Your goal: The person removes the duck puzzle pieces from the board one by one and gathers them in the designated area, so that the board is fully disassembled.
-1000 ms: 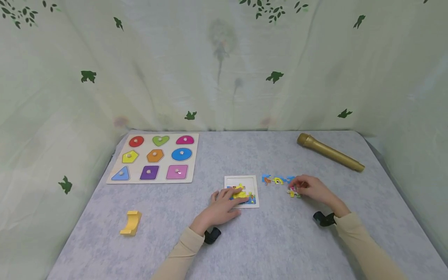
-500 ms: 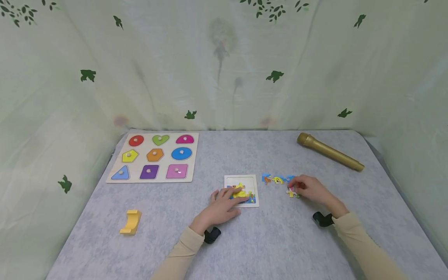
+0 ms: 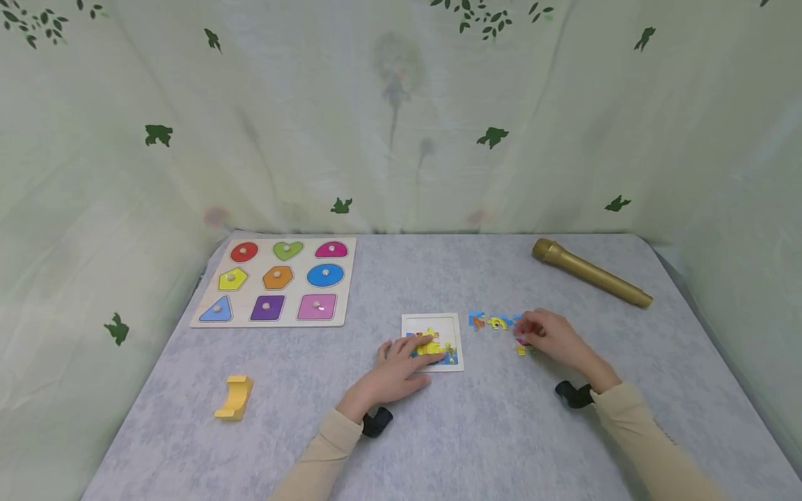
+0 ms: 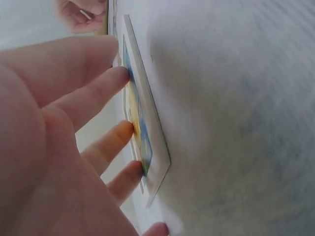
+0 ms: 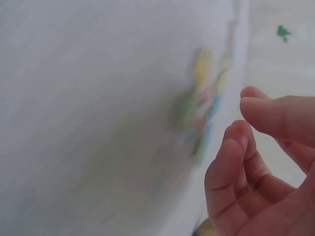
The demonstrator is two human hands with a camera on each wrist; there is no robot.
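Observation:
My left hand [image 3: 391, 372] lies with spread, straight fingers on a small jigsaw puzzle in a white square frame [image 3: 461, 348]. Its fingertips touch the yellow-and-blue picture in the left wrist view, near the frame's rim [image 4: 152, 118]. To the right, my right hand [image 3: 554, 337] hovers at the loose jigsaw pieces, fingers loosely bent. In the right wrist view, thumb and fingertips are apart with nothing between them. A pink-and-yellow piece [image 3: 521, 350] is partly covered by this hand. Beside it lie a yellow piece [image 3: 498, 323] and a blue-and-orange piece [image 3: 477, 320].
A shape board [image 3: 288, 299] with knobbed colored shapes lies at the back left. A yellow curved block [image 3: 235, 399] is at the front left. A gold microphone-shaped object [image 3: 592, 273] lies at the back right. A leaf-patterned curtain [image 3: 401, 139] hangs behind the table.
My right hand has shifted slightly left over the loose pieces and now covers more of the pink-and-yellow one. The left hand stays on the puzzle.

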